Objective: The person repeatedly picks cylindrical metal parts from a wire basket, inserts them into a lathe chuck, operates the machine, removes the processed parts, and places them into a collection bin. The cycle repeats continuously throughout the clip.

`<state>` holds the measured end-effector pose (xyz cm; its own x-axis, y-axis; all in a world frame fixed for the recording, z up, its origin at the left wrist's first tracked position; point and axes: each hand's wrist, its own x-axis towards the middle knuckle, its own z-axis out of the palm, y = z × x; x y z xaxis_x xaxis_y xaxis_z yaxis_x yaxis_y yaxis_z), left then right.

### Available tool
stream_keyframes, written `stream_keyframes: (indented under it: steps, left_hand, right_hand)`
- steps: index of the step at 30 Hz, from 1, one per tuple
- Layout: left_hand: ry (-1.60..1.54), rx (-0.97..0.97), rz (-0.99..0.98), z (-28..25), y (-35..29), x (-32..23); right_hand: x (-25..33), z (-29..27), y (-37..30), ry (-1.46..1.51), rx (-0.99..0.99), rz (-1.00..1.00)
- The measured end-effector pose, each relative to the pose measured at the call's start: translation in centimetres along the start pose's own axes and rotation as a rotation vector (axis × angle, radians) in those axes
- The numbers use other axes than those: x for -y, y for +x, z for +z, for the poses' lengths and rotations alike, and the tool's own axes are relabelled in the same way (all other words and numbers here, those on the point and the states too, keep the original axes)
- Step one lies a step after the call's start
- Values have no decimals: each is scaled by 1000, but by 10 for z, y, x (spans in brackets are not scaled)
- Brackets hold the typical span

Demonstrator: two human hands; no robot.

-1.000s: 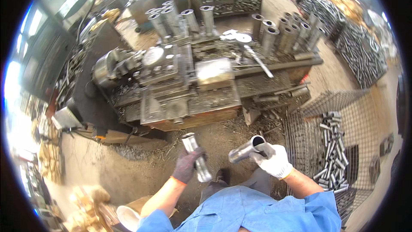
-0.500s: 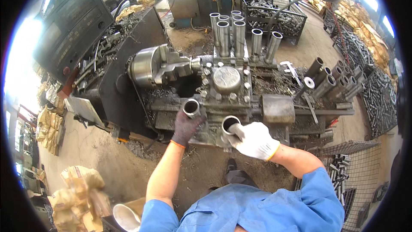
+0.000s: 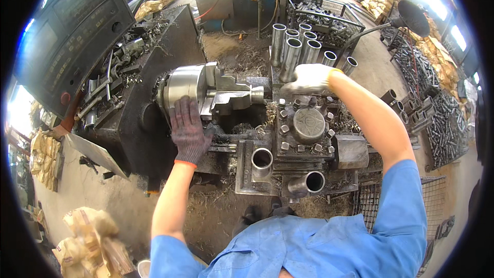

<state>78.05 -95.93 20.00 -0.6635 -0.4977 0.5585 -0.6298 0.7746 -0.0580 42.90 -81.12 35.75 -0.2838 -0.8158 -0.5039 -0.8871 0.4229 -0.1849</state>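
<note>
My left hand (image 3: 188, 128), in a dark glove, lies with fingers stretched out against the round steel chuck (image 3: 186, 85) of a lathe. My right hand (image 3: 311, 78), in a white glove, is at the foot of the upright metal tubes (image 3: 292, 55) behind the tool post (image 3: 309, 125); its fingers are blurred, and whether they grip a tube is unclear. Nearer to me, one metal tube (image 3: 261, 160) stands on the carriage, and a second tube (image 3: 307, 182) leans to the right, its open end showing.
Chuck jaws (image 3: 231, 95) project rightward toward the tool post. More tubes (image 3: 411, 110) are grouped at the right. A lamp (image 3: 413, 18) on a bent arm hangs at the far right. Metal shavings lie around the carriage. A wire basket (image 3: 432, 195) stands at the lower right.
Both hands have let go of the tubes they held, which now rest on the carriage. My left hand has moved to the chuck, my right to the rear tubes. The view has shifted.
</note>
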Motion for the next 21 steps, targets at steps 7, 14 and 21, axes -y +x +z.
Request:
stream_keyframes:
  steps: [7, 14, 21]
  left_hand:
    - [-46, -87, 32, 18, 78, 43]
    - [-100, -74, 38, 20, 107, 51]
    - [-148, -110, 37, 12, 106, 47]
  right_hand:
    - [37, 72, 102, 197, 186, -14]
    - [-13, 46, 83, 302, -253, -476]
    - [50, -36, 14, 862, -1361, -200]
